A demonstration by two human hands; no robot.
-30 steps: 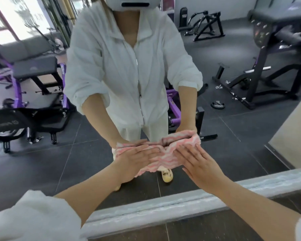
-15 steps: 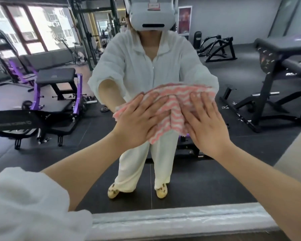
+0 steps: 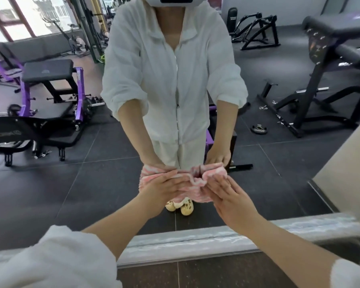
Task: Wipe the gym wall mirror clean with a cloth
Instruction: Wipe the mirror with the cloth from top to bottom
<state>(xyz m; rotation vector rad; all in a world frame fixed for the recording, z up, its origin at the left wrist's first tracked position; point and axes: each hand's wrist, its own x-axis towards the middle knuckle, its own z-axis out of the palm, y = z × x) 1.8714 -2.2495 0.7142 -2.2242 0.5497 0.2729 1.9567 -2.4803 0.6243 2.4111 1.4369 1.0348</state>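
Gym machines, a purple bench [image 3: 50, 80] and a black rack [image 3: 330, 80], are showing in the wall mirror [image 3: 279, 173]. Low on the glass, the left hand [image 3: 164, 189] and right hand [image 3: 227, 194] are pressing flat-fingered on a pink striped cloth [image 3: 195, 179], bunched and lying crosswise.

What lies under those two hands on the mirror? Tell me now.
A pink-and-white striped cloth lies bunched under the left hand and right hand, pressed flat against the mirror. The glass directly behind the cloth is covered and cannot be seen.
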